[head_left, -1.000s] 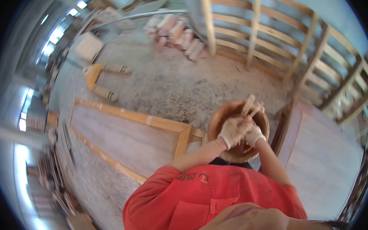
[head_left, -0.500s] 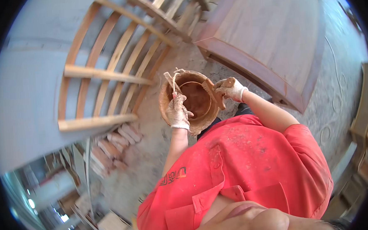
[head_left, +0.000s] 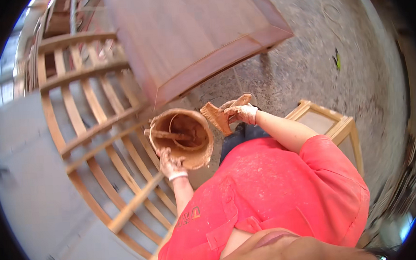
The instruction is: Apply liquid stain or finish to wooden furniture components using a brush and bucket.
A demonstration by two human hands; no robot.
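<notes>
One bucket (head_left: 196,158) could tip from lopsided support: left hand (head_left: 173,165), fingers clamped on its rim; right hand (head_left: 243,112), around a brush (head_left: 216,118)

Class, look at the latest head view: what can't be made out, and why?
Head view, throughout:
- Table: its far end is cut off by the upper edge.
- Bucket: its underside is hidden by its own wall.
- Right hand: its palm is hidden by the hand itself, gripping a brush-like tool.
- Green thing on the floor: too small and blurred to identify.
</notes>
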